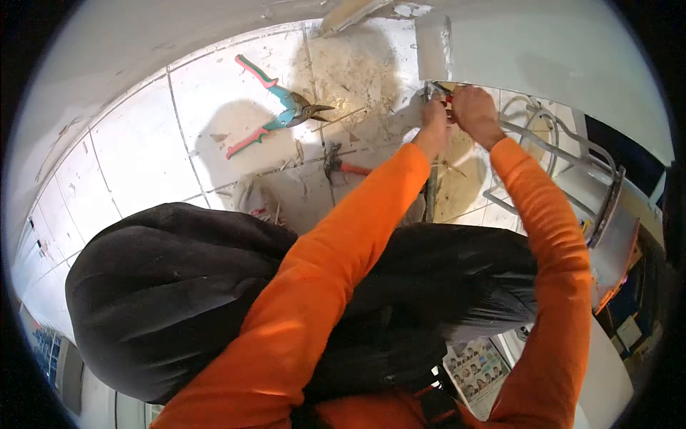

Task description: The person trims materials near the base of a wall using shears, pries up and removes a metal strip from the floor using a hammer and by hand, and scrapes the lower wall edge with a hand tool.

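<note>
One red-handled tool (pixel 449 101) is sitting in my grasp at the foot of the pale wall (pixel 543 50), and my own fingers are hiding most of it. My right hand (pixel 475 111) is closing into a fist around its grip, knuckles facing up, while my left hand (pixel 434 120) is curling in just beside, nearly touching the right. I am seeing only bits of red and a short metallic part showing above my fingers, so I cannot tell exactly what kind of tool it is. The left fingers are blurring, and I cannot tell how firmly they are gripping.

My left orange sleeve (pixel 321 272) is crossing over the end of a hammer (pixel 333 163), leaving its dark metal head and part of the orange handle showing. To the left of that, aviation snips (pixel 289 107) are lying with blades parted, their teal body ending in smooth pink-and-green grips. Crumbly, tan debris (pixel 350 79) is coating the glossy white floor tiles (pixel 143 143), with splinters scattering through it. A crumpled plastic bag (pixel 254 198) is poking out from behind my black trousers (pixel 171 286), its red print being too small to read. On the right, curved metal tubing (pixel 564 146) is looping beside my right sleeve (pixel 550 229). Lower down, a printed sheet (pixel 475 368) with rows of small portraits is showing partly, my body and sleeve cutting across it.
</note>
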Motion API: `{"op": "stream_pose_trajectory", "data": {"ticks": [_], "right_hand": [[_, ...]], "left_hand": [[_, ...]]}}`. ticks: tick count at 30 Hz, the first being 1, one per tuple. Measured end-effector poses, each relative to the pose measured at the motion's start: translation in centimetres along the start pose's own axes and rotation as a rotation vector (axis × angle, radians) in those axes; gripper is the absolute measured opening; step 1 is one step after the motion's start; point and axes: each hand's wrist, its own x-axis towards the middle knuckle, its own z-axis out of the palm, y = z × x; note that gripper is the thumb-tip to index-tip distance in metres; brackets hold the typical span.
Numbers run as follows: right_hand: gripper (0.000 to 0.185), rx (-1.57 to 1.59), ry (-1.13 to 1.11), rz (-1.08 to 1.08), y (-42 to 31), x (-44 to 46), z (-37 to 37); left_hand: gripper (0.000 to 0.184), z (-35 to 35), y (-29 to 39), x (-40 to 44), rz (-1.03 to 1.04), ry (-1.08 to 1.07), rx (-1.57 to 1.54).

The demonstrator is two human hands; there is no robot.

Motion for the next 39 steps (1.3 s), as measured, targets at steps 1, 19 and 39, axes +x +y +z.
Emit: {"op": "stream_pose_trajectory", "data": {"ticks": [1, 19, 39], "right_hand": [[0.026, -0.012, -0.017, 0.08, -1.0, -0.1, -0.3], [0.03, 0.102, -0.195, 0.182, -1.9, -1.3, 0.3], [0.07, 0.144, -0.221, 0.21, -1.9, -0.5, -0.9]], "left_hand": [[0.048, 0.3, 0.7, 0.3, -0.004, 0.009, -0.029], [0.039, -2.4, 2.9, 0.8, 0.062, -0.041, -0.066], [0.027, -1.4, 3.8, 1.2, 0.067, -0.121, 0.224]]}}
